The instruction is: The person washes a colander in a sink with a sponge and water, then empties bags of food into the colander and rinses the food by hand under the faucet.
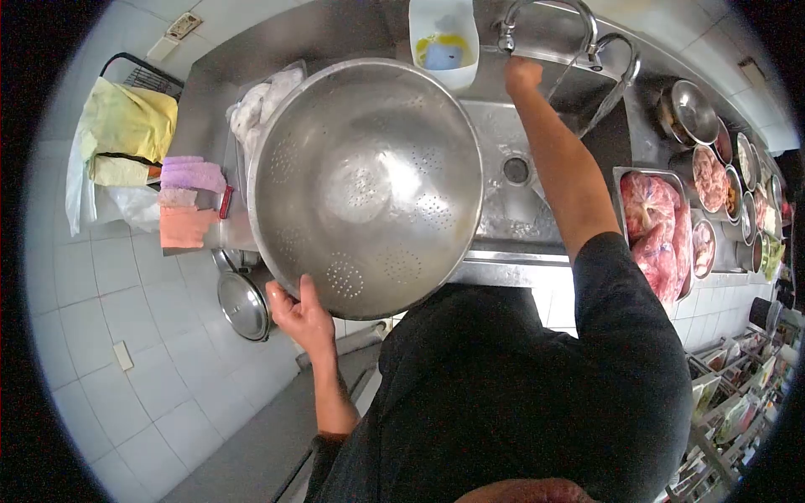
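A large steel colander [365, 189] with clusters of small holes is tilted up over the left of the sink, wet and shining inside. My left hand [303, 323] grips its lower left rim, thumb on the inner side. At the back wall of the sink, my right hand [523, 77] is closed like a fist just below the base of a curved chrome tap [553, 7]. What its fingers hold there is hidden. Water runs from a second tap [631, 63] into the steel sink [495, 126], whose drain [516, 171] shows between colander and right arm.
A white container [464, 74] with yellow liquid and a blue sponge stands behind the colander. Bagged raw meat fills a tray [619, 180] at right, beside several steel bowls [694, 107]. Cloths [191, 175] hang at left, above a lidded pot [243, 307].
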